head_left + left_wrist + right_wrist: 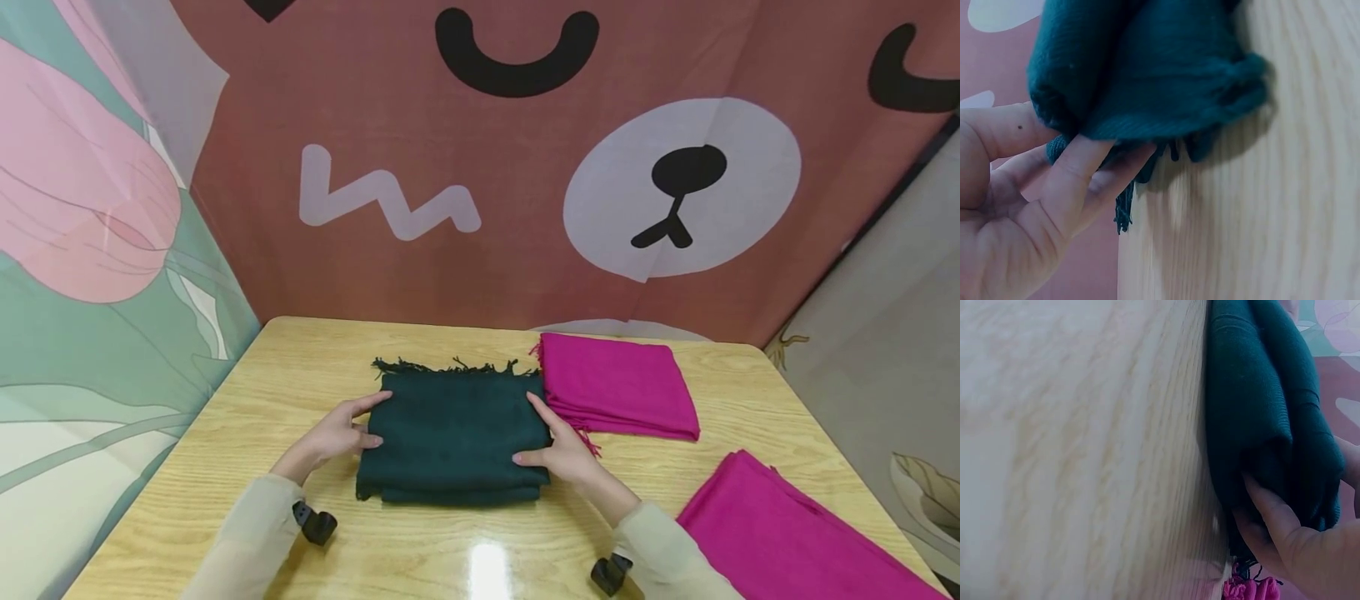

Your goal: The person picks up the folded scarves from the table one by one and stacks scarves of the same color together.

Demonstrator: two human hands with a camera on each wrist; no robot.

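The folded dark green scarf (455,437) lies mid-surface (300,367), gripped at its side edges by the left hand (337,435) and right hand (564,454). Fingers (1072,169) tuck under its layers, their tips hidden. The near-right pink cloth (780,533) is cut off by the frame.

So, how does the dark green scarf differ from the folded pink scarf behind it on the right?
The green scarf is dark teal; the pink scarf is bright magenta. The green scarf lies at the table's middle, with the left hand and right hand at its two sides; the pink scarf lies farther back, untouched. Both are folded into flat rectangles with fringe and rest on the wooden table.
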